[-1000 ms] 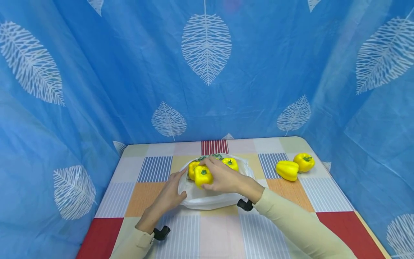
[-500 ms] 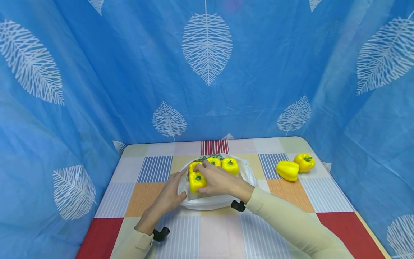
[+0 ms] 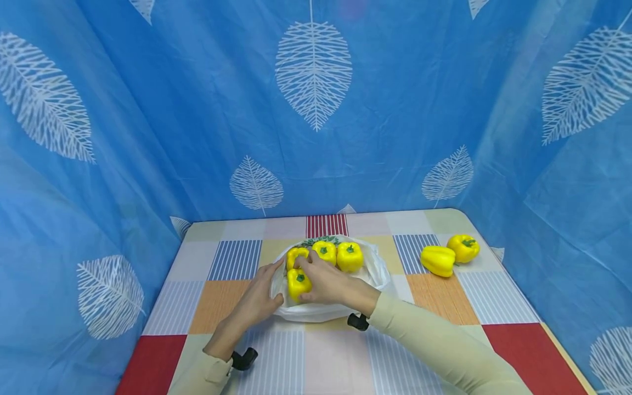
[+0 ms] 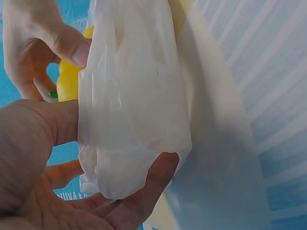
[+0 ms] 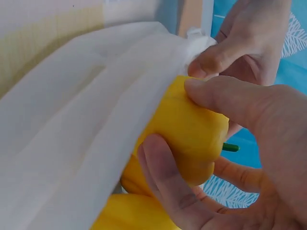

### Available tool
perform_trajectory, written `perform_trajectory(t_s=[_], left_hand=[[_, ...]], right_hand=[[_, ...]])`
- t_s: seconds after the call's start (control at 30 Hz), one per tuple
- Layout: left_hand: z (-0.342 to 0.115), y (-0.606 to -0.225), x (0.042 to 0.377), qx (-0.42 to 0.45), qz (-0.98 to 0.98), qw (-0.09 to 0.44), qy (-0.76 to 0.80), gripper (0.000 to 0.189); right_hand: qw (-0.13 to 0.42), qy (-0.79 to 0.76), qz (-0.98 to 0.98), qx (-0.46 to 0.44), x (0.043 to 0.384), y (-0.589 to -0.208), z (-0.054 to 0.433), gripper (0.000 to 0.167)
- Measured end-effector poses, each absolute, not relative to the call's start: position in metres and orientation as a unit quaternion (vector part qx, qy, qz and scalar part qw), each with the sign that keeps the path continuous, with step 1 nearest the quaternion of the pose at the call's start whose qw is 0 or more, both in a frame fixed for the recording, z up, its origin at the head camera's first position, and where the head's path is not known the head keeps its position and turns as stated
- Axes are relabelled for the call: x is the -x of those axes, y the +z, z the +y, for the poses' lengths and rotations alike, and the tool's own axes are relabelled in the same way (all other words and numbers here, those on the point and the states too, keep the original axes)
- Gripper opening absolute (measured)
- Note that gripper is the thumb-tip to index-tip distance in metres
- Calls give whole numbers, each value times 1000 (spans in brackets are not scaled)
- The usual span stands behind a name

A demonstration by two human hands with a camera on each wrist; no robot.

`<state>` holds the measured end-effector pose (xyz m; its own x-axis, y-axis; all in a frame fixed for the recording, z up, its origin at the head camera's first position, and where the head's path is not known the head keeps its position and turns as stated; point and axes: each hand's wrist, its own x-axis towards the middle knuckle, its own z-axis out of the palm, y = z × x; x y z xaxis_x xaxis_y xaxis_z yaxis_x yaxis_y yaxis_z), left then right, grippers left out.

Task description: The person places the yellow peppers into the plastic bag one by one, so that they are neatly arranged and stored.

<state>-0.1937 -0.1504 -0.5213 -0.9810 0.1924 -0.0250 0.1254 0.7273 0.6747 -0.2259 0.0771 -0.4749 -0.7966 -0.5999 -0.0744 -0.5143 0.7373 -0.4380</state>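
Observation:
A white plastic bag (image 3: pixel 316 314) lies on the table with its mouth spread, several yellow bell peppers inside. My right hand (image 3: pixel 328 282) grips one yellow bell pepper (image 3: pixel 298 284) at the near left of the bag. In the right wrist view, thumb and fingers curve round that bell pepper (image 5: pixel 192 127), its green stem facing out. My left hand (image 3: pixel 258 293) holds the bag's left side. Up close in the left wrist view, its thumb is at the rim and its fingers wrap the outside of the bag (image 4: pixel 134 96). Behind sit other peppers, including one (image 3: pixel 350 257) at the right.
Two more yellow bell peppers, a lying one (image 3: pixel 438 260) and one beside it (image 3: pixel 463 248), rest on the table at the right. A patchwork tablecloth (image 3: pixel 340 356) covers the table. Blue curtains (image 3: pixel 316 164) with white leaf prints enclose the back and sides.
My right hand has moved left and toward me with the bell pepper, lowering it into the bag's near left. A pepper behind it has come into view. My left hand stays in place.

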Motion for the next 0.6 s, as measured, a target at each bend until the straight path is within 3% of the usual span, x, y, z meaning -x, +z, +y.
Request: perform_trajectory(t_s=[0.6], left_hand=[[-151,-519,189,-88,929,52,356,91]], right_hand=[[93,-220,919,313,217,-485,75,72]])
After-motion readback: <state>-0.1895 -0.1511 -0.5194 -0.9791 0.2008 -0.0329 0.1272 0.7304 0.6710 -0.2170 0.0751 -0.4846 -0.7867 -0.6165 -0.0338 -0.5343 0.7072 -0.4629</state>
